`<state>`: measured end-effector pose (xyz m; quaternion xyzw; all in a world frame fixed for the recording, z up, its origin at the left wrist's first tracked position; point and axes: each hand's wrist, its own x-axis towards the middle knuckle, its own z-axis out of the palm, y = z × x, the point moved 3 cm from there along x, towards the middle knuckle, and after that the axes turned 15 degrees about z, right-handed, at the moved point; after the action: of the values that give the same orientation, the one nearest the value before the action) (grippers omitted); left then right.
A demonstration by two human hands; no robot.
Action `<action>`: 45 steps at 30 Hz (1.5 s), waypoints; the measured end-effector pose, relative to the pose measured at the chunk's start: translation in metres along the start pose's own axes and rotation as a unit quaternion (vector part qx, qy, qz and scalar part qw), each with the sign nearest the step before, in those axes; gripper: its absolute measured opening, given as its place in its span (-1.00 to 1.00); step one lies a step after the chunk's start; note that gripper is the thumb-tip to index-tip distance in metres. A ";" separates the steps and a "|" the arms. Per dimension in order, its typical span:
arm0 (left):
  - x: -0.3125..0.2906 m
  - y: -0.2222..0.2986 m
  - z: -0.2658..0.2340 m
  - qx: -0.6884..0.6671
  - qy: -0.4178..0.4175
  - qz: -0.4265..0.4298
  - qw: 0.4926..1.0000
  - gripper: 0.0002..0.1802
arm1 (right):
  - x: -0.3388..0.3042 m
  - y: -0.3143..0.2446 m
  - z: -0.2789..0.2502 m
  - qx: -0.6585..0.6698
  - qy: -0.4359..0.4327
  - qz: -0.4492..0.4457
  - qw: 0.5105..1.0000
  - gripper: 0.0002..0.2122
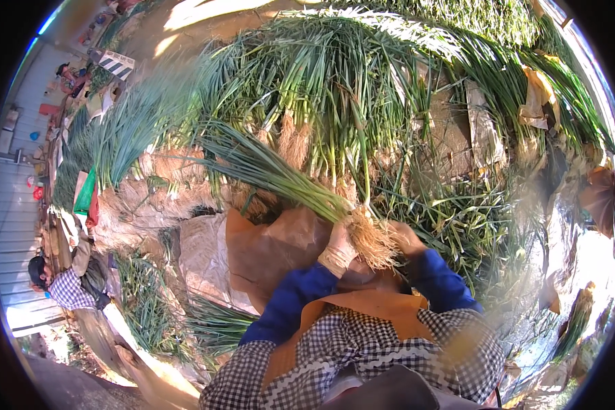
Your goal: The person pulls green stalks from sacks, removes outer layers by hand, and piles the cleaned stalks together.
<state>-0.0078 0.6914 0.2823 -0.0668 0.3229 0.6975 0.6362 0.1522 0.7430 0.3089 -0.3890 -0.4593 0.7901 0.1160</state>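
Note:
A bunch of green onions (280, 178) lies slantwise before me, its long green leaves pointing to the far left. Its shaggy tan roots (372, 239) hang between my hands. My left hand (338, 254) is closed around the bunch at the root end. On the other side, my right hand (406, 240) is curled in against the roots; its fingertips are hidden, so what they grip does not show. One thin stalk (364, 167) stands upright by the bunch's base. Under the hands, a brown sheet (273, 249) covers my lap area.
A long heap of green onions (335, 82) spreads across the far side, roots toward me. Loose leaves (471, 219) litter the right. A pale sack (201, 253) lies at left. Another person (72, 287) in a checked top sits at the far left, near a green cloth (85, 193).

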 end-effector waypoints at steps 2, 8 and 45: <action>-0.002 -0.012 0.027 -0.033 0.041 -0.055 0.997 -0.67 | -0.024 0.073 -0.093 -0.259 -0.009 0.186 0.948 -0.76; 0.003 -0.011 0.018 0.034 0.039 0.002 0.999 -0.73 | -0.016 0.022 -0.136 -0.468 0.335 0.047 0.817 -0.62; -0.011 -0.036 0.006 0.101 0.051 -0.011 0.994 -0.77 | 0.090 -0.053 -0.001 -0.561 0.306 0.057 0.767 -0.70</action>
<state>0.0296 0.6852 0.2794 -0.0419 0.4229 0.6501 0.6299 0.0833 0.8215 0.3066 -0.6312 -0.7382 0.2356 -0.0337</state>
